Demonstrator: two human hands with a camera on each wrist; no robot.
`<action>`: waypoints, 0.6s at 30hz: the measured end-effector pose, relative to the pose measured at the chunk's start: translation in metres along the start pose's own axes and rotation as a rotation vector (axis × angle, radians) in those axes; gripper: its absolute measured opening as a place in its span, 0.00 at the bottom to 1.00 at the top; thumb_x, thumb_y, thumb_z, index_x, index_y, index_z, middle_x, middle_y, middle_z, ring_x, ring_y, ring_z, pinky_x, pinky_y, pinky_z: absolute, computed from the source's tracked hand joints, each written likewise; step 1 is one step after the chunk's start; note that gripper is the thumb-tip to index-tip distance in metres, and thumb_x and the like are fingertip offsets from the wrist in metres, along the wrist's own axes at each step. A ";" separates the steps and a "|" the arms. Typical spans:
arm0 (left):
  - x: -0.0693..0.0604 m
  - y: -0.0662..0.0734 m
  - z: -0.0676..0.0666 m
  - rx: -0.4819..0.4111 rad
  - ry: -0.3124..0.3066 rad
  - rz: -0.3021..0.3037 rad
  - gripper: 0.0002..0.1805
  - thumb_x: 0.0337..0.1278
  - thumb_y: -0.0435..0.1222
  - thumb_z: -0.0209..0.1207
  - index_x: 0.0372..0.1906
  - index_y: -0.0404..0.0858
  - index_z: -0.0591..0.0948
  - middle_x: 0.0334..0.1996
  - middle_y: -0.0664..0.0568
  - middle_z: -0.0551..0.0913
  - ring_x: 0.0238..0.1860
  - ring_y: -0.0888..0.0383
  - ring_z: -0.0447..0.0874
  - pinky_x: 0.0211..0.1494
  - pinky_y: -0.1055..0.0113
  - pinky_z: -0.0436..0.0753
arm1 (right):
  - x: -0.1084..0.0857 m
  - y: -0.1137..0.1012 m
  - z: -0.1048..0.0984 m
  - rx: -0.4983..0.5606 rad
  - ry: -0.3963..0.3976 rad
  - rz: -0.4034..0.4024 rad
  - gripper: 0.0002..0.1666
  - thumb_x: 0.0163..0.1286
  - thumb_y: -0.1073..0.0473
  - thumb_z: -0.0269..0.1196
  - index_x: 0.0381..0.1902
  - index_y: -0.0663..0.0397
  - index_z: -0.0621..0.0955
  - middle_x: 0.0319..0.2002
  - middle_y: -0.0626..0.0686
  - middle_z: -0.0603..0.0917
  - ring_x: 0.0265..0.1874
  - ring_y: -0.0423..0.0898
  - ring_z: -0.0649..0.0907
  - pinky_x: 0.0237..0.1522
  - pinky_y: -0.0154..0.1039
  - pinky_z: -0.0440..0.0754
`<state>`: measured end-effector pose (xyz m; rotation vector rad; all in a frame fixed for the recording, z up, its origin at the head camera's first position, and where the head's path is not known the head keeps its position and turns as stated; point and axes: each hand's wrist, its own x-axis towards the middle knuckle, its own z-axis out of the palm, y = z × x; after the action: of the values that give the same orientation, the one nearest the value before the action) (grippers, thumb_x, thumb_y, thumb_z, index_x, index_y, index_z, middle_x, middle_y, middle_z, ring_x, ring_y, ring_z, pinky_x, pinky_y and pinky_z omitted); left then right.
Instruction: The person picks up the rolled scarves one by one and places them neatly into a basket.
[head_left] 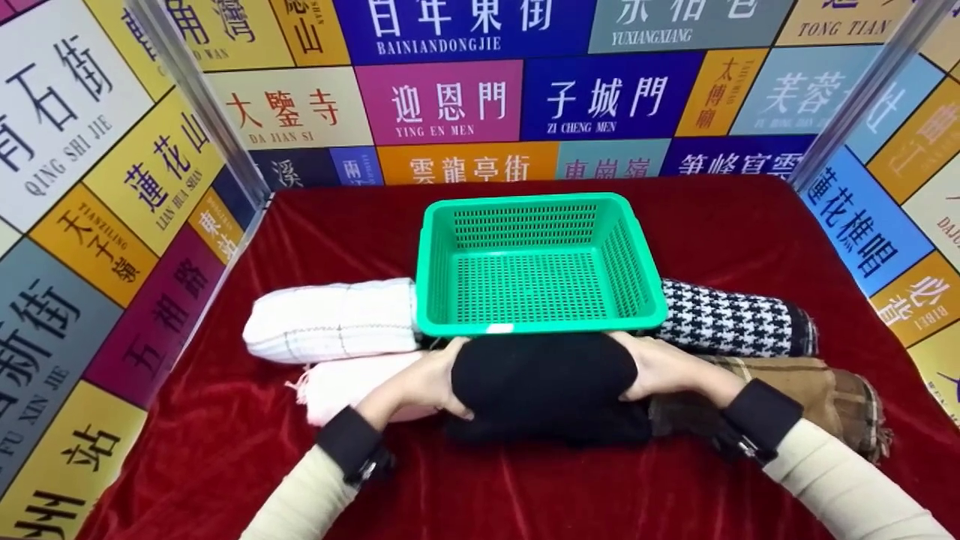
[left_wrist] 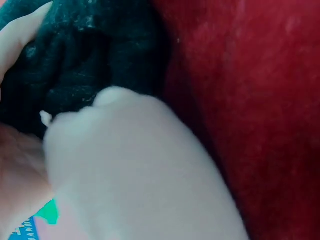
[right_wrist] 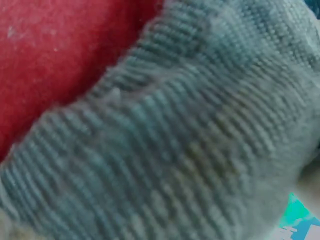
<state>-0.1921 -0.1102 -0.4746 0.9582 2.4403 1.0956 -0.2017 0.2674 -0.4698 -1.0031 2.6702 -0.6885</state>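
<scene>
A rolled black scarf (head_left: pixel 547 382) lies crosswise in front of the green plastic basket (head_left: pixel 540 327). My left hand (head_left: pixel 427 381) grips its left end, and my right hand (head_left: pixel 664 366) holds the right end, thumbs toward me. Some of the fingers are hidden behind the roll. In the left wrist view, dark cloth (left_wrist: pixel 110 55) sits against the left hand (left_wrist: pixel 140 165). Close-up woven fabric (right_wrist: pixel 150 140) fills most of the right wrist view, and the right hand's grip barely shows there. The basket holds nothing.
Left of the basket lie a white checked roll (head_left: pixel 334 321) and a pink fringed roll (head_left: pixel 337 388). To its right are a houndstooth roll (head_left: pixel 735 319) and a brown plaid roll (head_left: pixel 810 390). Red velvet cloth (head_left: pixel 525 495) covers the table; printed panels (head_left: pixel 442 101) stand around it.
</scene>
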 end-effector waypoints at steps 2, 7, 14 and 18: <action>-0.005 0.006 -0.001 -0.091 0.011 -0.026 0.57 0.17 0.39 0.77 0.64 0.43 0.58 0.59 0.53 0.68 0.56 0.55 0.70 0.60 0.60 0.68 | -0.003 -0.002 -0.003 0.019 0.005 -0.031 0.50 0.40 0.46 0.72 0.62 0.47 0.65 0.50 0.50 0.78 0.44 0.45 0.79 0.46 0.44 0.77; -0.014 0.022 -0.009 -0.346 0.047 -0.061 0.59 0.20 0.37 0.76 0.66 0.49 0.54 0.59 0.56 0.70 0.58 0.59 0.69 0.62 0.59 0.64 | -0.013 -0.005 -0.012 0.166 -0.011 -0.053 0.53 0.42 0.45 0.72 0.66 0.40 0.60 0.56 0.45 0.73 0.49 0.41 0.75 0.52 0.36 0.72; -0.018 0.031 -0.019 -0.518 0.165 -0.100 0.53 0.33 0.33 0.70 0.68 0.45 0.51 0.59 0.45 0.69 0.56 0.53 0.71 0.60 0.59 0.68 | -0.024 -0.011 -0.029 0.590 -0.025 0.030 0.50 0.47 0.64 0.69 0.66 0.52 0.58 0.56 0.51 0.72 0.52 0.41 0.75 0.54 0.32 0.69; -0.018 0.035 -0.022 -0.635 0.270 -0.104 0.50 0.38 0.32 0.66 0.68 0.44 0.51 0.61 0.43 0.66 0.57 0.52 0.68 0.60 0.59 0.67 | -0.027 -0.019 -0.039 0.788 0.017 0.062 0.46 0.53 0.69 0.63 0.67 0.56 0.55 0.54 0.52 0.74 0.49 0.44 0.78 0.50 0.37 0.75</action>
<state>-0.1741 -0.1172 -0.4343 0.4967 2.0563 1.8912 -0.1847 0.2869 -0.4257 -0.6750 2.0867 -1.5510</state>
